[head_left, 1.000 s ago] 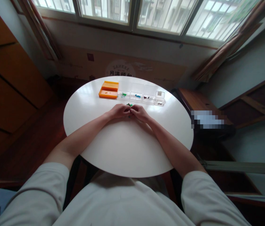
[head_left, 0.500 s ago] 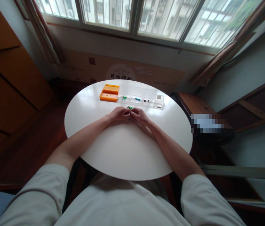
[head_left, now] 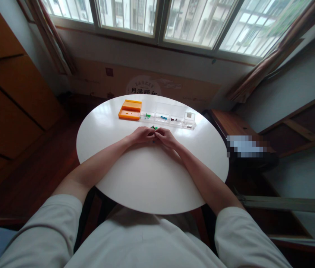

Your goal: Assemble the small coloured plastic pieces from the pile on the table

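My left hand (head_left: pixel 143 134) and my right hand (head_left: pixel 166 137) meet above the middle of the white round table (head_left: pixel 148 178). Their fingertips are pinched together around a small green and dark piece assembly (head_left: pixel 154 127), which looks like tiny building bricks. Most of it is hidden behind my fingers, so its shape is unclear. Just below the fingertips a tiny blue piece (head_left: pixel 153 141) shows on the tabletop. Both hands are closed, with the fingers curled inward.
Beyond my hands stands an orange box (head_left: pixel 129 115) with its lid up and a few tiny pieces inside. To its right runs a row of clear lidded compartments (head_left: pixel 163 121) with green, blue, dark and pale bits. A wooden desk (head_left: pixel 224 123) is at the right.
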A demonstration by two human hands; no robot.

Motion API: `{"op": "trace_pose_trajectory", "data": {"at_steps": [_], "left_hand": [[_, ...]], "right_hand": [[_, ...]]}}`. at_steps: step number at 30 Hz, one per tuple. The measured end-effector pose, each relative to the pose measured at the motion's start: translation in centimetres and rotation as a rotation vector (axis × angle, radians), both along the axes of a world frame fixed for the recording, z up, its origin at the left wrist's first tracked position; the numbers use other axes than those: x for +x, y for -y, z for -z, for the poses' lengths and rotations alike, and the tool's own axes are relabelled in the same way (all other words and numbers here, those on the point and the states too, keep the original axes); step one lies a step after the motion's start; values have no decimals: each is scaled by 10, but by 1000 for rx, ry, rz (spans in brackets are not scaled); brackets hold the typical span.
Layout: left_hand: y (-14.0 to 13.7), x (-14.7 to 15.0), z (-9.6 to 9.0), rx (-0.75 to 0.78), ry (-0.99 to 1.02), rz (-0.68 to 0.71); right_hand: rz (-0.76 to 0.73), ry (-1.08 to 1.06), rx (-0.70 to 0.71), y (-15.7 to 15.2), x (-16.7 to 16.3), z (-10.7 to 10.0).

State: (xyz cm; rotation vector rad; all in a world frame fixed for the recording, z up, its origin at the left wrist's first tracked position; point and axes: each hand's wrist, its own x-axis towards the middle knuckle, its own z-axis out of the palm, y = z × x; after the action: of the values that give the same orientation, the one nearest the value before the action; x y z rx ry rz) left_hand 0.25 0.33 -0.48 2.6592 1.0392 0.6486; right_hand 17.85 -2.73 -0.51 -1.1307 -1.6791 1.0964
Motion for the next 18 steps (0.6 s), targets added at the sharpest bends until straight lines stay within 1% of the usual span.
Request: {"op": "trace_pose_trajectory", "data": {"at_steps": [18], "left_hand": [[2, 0, -2, -9, 2, -1]], "right_hand": [[-12, -28, -18, 1, -1, -1]]}}
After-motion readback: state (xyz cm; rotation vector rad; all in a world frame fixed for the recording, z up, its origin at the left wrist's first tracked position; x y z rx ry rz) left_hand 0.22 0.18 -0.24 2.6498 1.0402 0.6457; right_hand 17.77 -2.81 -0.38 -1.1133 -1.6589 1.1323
